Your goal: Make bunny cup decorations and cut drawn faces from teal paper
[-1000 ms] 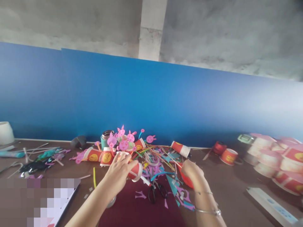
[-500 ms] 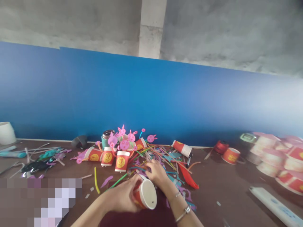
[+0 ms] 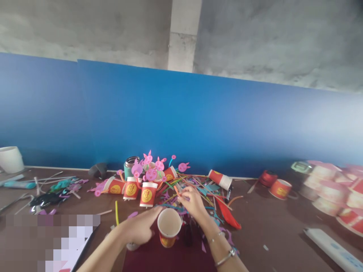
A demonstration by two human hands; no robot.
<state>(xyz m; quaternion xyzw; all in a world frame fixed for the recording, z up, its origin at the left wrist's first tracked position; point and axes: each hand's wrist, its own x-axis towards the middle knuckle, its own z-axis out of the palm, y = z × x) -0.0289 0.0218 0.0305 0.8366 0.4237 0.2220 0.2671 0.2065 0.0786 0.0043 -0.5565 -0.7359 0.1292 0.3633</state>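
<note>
A red and yellow paper cup [image 3: 167,240] stands upright before me, its white inside showing from above. My left hand [image 3: 138,228] is just left of it, index finger stretched out toward the rim and no cup in its grip; I cannot tell whether it touches the cup. A small pale object [image 3: 132,246], partly hidden, lies under that hand. Beyond the cup, my right hand [image 3: 191,200] pinches a short orange strip [image 3: 176,189] over a pile of coloured strips [image 3: 198,185] and purple scraps.
Red cups with pink animal-face cutouts [image 3: 150,174] stand at the back, near a teal flask [image 3: 129,169]. Stacked pink-topped cups [image 3: 326,192] and a white power strip [image 3: 334,245] are on the right. A blue partition [image 3: 181,121] borders the table.
The cup has gone from tilted in my left hand to upright, and that hand has let go and shifted left. My right hand has come up from the pile with an orange strip.
</note>
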